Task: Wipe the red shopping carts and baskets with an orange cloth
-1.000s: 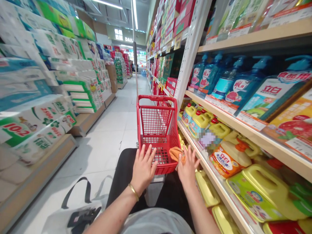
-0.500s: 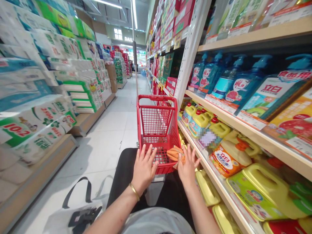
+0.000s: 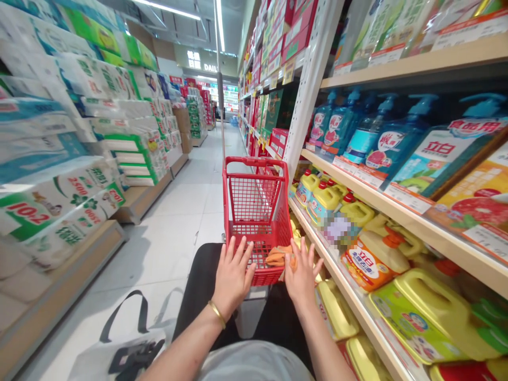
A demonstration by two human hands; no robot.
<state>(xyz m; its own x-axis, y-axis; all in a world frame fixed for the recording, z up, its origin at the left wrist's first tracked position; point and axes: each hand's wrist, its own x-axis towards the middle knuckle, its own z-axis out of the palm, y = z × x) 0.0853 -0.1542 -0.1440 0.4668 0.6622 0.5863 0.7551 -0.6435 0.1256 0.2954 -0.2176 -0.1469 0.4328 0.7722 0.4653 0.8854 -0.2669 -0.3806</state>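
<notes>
My left hand [image 3: 234, 275], with a gold bangle on the wrist, is held palm down over the near left edge of a red shopping basket cart [image 3: 256, 198]. Its fingers are spread and nothing is in them. A crumpled orange cloth [image 3: 278, 256] hangs by the thumb of my right hand [image 3: 300, 272], over the basket's near right corner. The right fingers are stretched out, while the cloth seems tucked at the thumb; the exact grip is partly hidden. Through the red mesh, the basket floor shows in front of both hands.
Close on the right, shelves hold blue pump bottles [image 3: 383, 137] above yellow detergent jugs [image 3: 428, 312]. Tissue packs [image 3: 71, 196] are stacked along the left. A bag with a dark strap [image 3: 127, 328] stands on the floor at lower left. The tiled aisle [image 3: 206, 164] runs ahead.
The right hand and the orange cloth have shifted slightly left and down, the cloth now further over the basket. The left hand has barely moved.
</notes>
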